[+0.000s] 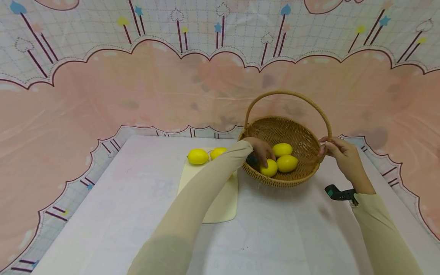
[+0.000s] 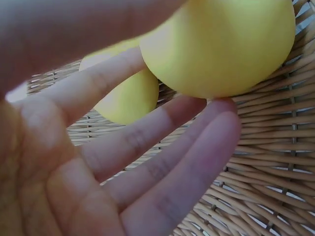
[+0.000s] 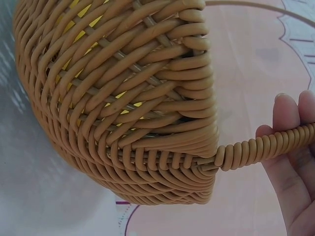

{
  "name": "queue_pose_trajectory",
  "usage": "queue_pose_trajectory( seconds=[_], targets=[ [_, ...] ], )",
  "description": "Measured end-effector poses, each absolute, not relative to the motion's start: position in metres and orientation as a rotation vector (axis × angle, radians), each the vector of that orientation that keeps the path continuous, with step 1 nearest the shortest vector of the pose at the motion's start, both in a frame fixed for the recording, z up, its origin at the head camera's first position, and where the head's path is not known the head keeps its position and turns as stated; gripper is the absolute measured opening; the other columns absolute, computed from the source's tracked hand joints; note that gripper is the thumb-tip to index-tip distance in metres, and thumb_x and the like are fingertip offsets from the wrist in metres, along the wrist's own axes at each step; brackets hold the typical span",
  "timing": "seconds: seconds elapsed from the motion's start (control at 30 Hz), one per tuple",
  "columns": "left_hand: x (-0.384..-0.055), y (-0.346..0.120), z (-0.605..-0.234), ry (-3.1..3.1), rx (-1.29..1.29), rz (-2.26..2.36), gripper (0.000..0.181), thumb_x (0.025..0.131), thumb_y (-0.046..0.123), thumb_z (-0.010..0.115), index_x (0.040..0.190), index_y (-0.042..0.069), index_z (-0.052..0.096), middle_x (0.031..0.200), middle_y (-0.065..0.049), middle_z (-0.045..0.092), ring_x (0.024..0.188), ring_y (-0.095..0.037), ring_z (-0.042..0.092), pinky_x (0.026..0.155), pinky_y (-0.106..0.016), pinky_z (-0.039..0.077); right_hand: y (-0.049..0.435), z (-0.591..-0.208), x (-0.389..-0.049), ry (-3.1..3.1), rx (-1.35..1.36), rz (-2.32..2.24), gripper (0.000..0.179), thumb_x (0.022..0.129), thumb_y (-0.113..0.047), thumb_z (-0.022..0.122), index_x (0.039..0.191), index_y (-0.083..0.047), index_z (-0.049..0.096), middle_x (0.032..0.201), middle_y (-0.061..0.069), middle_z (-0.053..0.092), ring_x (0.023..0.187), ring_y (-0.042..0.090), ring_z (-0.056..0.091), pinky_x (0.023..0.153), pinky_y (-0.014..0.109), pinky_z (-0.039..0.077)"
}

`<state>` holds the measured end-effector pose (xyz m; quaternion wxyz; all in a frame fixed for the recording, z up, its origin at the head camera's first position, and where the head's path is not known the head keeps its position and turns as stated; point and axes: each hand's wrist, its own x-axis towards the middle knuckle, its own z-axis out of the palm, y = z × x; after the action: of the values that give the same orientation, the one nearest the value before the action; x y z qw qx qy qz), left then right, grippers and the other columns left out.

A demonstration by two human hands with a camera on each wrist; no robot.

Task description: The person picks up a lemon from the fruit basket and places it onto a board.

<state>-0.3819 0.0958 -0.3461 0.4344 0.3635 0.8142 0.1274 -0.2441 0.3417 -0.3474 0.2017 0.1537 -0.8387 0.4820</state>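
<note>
A wicker basket (image 1: 275,128) with a tall arched handle leans toward me, its mouth facing the camera. My right hand (image 1: 347,158) grips the handle (image 3: 246,153) low down, close to the rim on the right side. Reaching in over the left rim, my left hand (image 1: 262,149) pinches a yellow lemon (image 1: 269,169) between thumb and fingertips. In the left wrist view this lemon (image 2: 226,44) is large, against the woven wall. Beside it in the basket lie two more lemons, an upper one (image 1: 282,149) and a lower one (image 1: 287,164).
Left of the basket a cream cutting board (image 1: 220,208) lies on the white table (image 1: 275,233), partly covered by my left sleeve. Two lemons rest at its far end, one at the left (image 1: 197,156) and one beside the sleeve (image 1: 217,153). A patterned cloth (image 1: 172,91) hangs behind.
</note>
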Motion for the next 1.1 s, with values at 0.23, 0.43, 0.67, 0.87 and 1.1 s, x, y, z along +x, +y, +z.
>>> queue_pose_trajectory(
  seconds=[0.23,0.43,0.67,0.87,1.1],
  targets=[
    [-0.3819,0.0966,-0.3479,2.034,0.979,0.266,0.063,0.084,0.008,0.069,0.141,0.019,0.045,0.148,-0.011,0.037,0.124,-0.02,0.045,0.088,-0.023,0.047,0.3423,-0.3479,-0.2448,-2.35,0.424,1.346,0.019,0.098,-0.005,0.046,0.108,-0.007,0.061,0.073,-0.012,0.063,0.073,-0.003,0.063,0.072,0.008,0.052],
    [-0.3825,0.0985,-0.3498,2.052,1.033,0.185,0.063,0.085,0.02,0.069,0.142,0.018,0.042,0.145,-0.008,0.038,0.106,-0.014,0.048,0.079,-0.021,0.045,0.3422,-0.3477,-0.2448,-2.354,0.411,1.338,0.019,0.097,-0.005,0.046,0.107,-0.008,0.062,0.073,-0.013,0.063,0.073,-0.003,0.063,0.071,0.008,0.052],
    [-0.38,0.1007,-0.3503,2.056,1.018,0.195,0.06,0.085,0.024,0.069,0.137,0.009,0.042,0.144,-0.01,0.04,0.1,-0.012,0.045,0.072,-0.018,0.043,0.3404,-0.3449,-0.2429,-2.382,0.379,1.3,0.018,0.098,-0.005,0.045,0.107,-0.004,0.061,0.072,-0.012,0.062,0.072,-0.002,0.062,0.071,0.008,0.052],
    [-0.3787,0.1007,-0.3488,2.043,1.003,0.211,0.069,0.083,0.019,0.071,0.143,0.012,0.037,0.147,-0.01,0.037,0.083,-0.009,0.042,0.065,-0.018,0.04,0.3402,-0.3448,-0.2426,-2.388,0.37,1.295,0.018,0.098,-0.006,0.046,0.106,-0.003,0.061,0.072,-0.012,0.061,0.071,-0.003,0.062,0.07,0.008,0.052],
    [-0.3876,0.1031,-0.3526,2.016,1.048,0.135,0.066,0.081,0.016,0.073,0.141,0.015,0.045,0.143,-0.007,0.047,0.106,-0.012,0.052,0.078,-0.02,0.046,0.3401,-0.345,-0.2431,-2.382,0.37,1.308,0.018,0.097,-0.004,0.045,0.106,-0.006,0.061,0.072,-0.013,0.061,0.071,-0.003,0.062,0.07,0.008,0.052]
  ],
)
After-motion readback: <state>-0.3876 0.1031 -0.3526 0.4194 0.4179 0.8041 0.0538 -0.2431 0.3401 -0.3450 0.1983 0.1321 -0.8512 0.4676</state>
